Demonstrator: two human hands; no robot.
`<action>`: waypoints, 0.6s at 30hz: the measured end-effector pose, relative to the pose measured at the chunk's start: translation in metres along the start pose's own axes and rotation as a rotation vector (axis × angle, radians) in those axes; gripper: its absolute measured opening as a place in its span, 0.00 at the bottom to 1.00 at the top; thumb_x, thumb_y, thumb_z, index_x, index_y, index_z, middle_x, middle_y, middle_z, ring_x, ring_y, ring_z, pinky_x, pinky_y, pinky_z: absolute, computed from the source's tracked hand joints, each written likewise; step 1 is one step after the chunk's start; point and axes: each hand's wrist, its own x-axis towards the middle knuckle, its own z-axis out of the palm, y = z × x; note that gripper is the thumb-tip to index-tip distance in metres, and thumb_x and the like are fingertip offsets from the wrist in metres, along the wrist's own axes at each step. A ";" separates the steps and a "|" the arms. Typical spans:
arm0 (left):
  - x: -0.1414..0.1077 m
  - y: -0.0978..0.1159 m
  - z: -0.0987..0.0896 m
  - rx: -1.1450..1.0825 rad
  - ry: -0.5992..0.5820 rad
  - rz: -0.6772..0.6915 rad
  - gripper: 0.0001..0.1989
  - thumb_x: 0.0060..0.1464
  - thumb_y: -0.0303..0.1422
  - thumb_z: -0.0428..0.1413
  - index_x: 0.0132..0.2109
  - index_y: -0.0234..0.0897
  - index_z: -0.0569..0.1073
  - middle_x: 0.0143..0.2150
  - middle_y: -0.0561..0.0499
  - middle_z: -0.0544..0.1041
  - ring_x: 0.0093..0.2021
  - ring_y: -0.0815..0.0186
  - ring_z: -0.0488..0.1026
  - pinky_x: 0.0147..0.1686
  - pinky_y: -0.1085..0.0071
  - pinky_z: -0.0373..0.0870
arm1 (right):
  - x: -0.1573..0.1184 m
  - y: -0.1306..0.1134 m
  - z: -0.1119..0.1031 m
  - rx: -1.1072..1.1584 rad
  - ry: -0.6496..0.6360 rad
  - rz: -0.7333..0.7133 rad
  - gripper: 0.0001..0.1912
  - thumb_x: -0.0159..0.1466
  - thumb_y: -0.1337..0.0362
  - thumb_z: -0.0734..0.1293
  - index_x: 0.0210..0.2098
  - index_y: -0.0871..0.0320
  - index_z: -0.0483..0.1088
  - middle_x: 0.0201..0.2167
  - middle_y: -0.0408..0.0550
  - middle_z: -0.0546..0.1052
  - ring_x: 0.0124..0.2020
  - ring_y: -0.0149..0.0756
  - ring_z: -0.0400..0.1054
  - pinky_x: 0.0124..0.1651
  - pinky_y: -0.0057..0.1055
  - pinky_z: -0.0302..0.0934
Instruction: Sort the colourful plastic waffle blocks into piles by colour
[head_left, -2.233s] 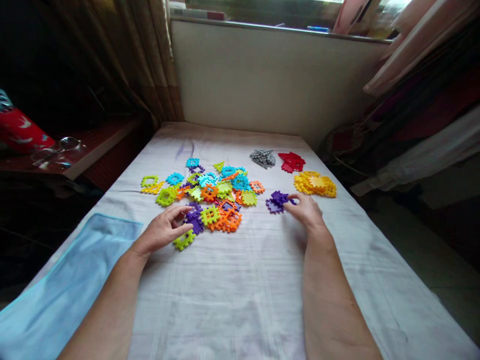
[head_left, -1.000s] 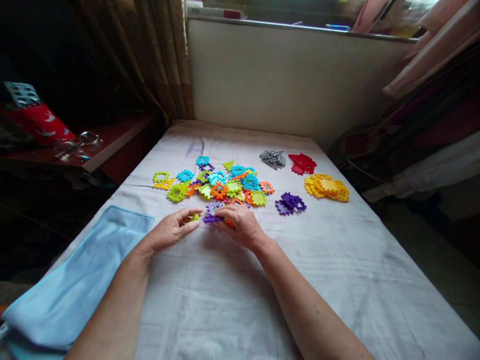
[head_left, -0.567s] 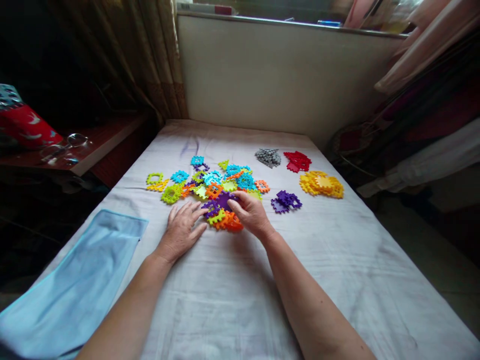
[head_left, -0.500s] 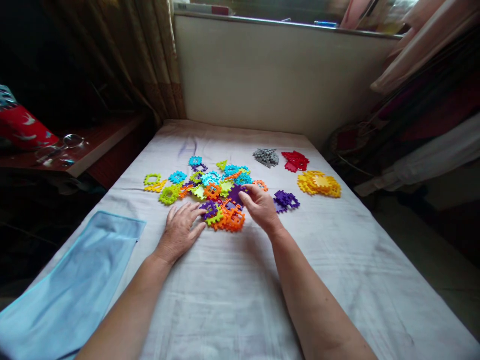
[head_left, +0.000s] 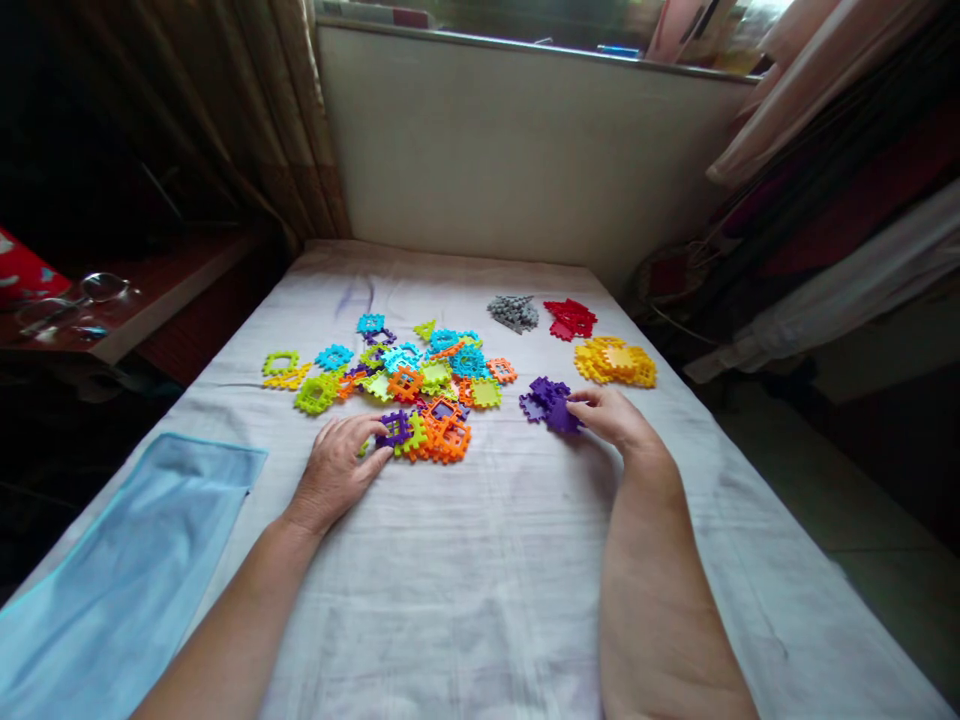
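With our right hand [head_left: 611, 422] we pinch a solid purple tile [head_left: 562, 418] by its edge, leaving its face free over the purple pile [head_left: 532, 406] beyond our fingertips, but cannot tell whether our left hand [head_left: 336, 462] grips the purple frame tile [head_left: 406, 428] at its fingertips.

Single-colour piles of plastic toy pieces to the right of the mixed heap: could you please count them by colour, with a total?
Grey pile: 1
Red pile: 1
Yellow pile: 1
Purple pile, by the right hand: 1
Total: 4
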 end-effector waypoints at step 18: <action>-0.003 0.025 0.003 -0.069 0.135 0.229 0.19 0.61 0.37 0.55 0.58 0.44 0.64 0.55 0.46 0.76 0.57 0.60 0.72 0.62 0.57 0.65 | -0.068 -0.126 0.078 0.074 -0.385 -0.442 0.13 0.62 0.56 0.68 0.43 0.53 0.78 0.27 0.42 0.79 0.27 0.31 0.70 0.29 0.26 0.59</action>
